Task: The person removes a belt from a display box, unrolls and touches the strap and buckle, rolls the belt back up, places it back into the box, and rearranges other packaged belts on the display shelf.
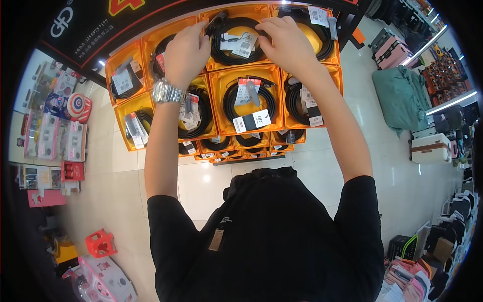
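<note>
A coiled black belt (217, 46) with paper tags (243, 45) lies in an orange box (214, 64) in the upper row of a display. At the left edge of this coil is my left hand (187, 53), thumb apart from the fingers, a metal-banded watch (167, 92) on its wrist. My right hand (289, 44) curls over the coil's right edge, index finger and thumb against the belt; its other fingers are partly hidden. Just below, another coiled belt (229, 103) carries a white tag (251, 121) and a grey security tag (253, 93).
More orange boxes (132, 108) with coiled belts surround these, also on lower tiers. A black sign (83, 31) spans the top left. Toy boxes (55, 133) and a red stool (100, 243) stand left. Right are a green covered pile (398, 98) and suitcases (430, 149).
</note>
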A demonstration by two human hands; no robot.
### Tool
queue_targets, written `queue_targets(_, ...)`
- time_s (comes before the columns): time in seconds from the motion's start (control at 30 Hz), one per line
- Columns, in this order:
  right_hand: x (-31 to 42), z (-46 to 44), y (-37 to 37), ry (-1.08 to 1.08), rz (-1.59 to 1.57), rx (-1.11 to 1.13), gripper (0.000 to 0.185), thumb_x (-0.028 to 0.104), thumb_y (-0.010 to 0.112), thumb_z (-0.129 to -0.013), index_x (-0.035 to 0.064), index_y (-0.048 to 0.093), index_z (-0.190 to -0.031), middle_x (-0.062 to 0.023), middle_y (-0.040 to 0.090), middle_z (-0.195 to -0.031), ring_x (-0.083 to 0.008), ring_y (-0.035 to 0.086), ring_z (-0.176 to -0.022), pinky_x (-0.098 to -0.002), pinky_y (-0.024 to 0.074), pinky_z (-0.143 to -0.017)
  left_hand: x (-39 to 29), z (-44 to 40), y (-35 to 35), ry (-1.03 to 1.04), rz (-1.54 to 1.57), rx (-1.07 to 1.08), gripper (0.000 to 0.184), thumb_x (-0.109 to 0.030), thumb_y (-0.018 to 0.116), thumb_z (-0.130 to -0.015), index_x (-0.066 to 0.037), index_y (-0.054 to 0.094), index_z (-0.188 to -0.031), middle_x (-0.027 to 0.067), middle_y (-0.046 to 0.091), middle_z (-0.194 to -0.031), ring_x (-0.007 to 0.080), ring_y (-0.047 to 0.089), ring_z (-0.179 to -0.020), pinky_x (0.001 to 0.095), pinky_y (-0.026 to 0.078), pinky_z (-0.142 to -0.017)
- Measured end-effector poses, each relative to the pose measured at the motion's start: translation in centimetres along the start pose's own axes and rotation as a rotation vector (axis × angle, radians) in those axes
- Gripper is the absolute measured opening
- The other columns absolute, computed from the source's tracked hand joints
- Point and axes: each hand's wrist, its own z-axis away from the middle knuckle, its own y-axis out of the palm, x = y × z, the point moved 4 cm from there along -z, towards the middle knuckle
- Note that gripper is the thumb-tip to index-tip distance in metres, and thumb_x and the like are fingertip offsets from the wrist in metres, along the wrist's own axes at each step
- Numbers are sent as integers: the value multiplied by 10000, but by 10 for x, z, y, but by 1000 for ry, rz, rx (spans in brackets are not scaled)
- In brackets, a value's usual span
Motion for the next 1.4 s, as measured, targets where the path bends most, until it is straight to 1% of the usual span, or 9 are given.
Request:
queue_targets(0.33,57,113,-91,266,-637,365,117,93,677,-781,41,662,-886,-94,630,-771,-251,598,-693,-333,483,-637,-69,108,-20,-21,217,9,88,-59,659,-763,-41,657,-849,77,559,-673,261,550,-622,354,428,-575)
queue_targets(0.5,78,213,-71,594,-924,732,170,153,653,-822,59,657,-963,-100,653,-774,-256,612,-668,-334,485,-600,-93,139,2,-2,67,145,196,-244,713,-759,-91,655,-867,18,523,-753,204,524,-746,351,353,-656)
queue_targets(0.73,32,442,-29,1029,-440,937,259,246,597,-826,34,649,-964,-185,660,-813,-351,636,-771,-408,504,-686,-101,157,16,35,-78,187,262,-277,704,-764,-84,641,-929,37,493,-806,219,503,-800,362,328,-694)
queue_targets(0.83,26,627,-28,1020,-289,1012,233,259,556,-813,54,663,-840,-111,639,-638,-259,637,-652,-379,496,-643,-107,164,14,-11,-75,132,305,-210,684,-776,-64,629,-1038,50,549,-863,234,532,-848,371,357,-744)
queue_targets(0.93,64,735,-87,1374,-327,1194,279,274,534,-789,47,680,-718,-143,682,-737,-278,664,-743,-400,510,-712,-115,180,2,-14,33,-25,341,-78,645,-757,-50,594,-1093,100,583,-974,284,545,-931,395,384,-826)
queue_targets(1.0,99,791,-136,1558,-262,1399,275,246,556,-793,15,687,-722,-138,669,-681,-232,628,-583,-377,501,-572,-121,196,-6,-2,119,-89,306,-16,618,-736,-37,610,-1041,111,584,-963,294,551,-928,400,389,-822)
queue_targets(1.1,144,775,-207,1937,-257,1405,236,210,587,-786,3,681,-727,-134,664,-683,-215,583,-525,-374,477,-494,-120,233,4,-54,227,-83,240,34,588,-725,-33,626,-953,116,591,-920,297,552,-909,403,395,-803)
queue_targets(1.3,125,791,-251,2160,-292,1101,243,210,578,-809,-5,677,-866,-93,697,-724,-182,589,-521,-342,478,-479,-142,364,66,-351,465,224,138,-5,580,-760,-35,642,-879,135,613,-798,315,583,-764,405,447,-701)
queue_targets(1.4,78,786,-235,2052,-347,1065,244,199,579,-803,-10,670,-890,-104,694,-722,-176,597,-537,-325,483,-499,-172,408,80,-476,613,399,144,-25,570,-805,-36,661,-916,132,630,-773,276,624,-720,367,494,-659)
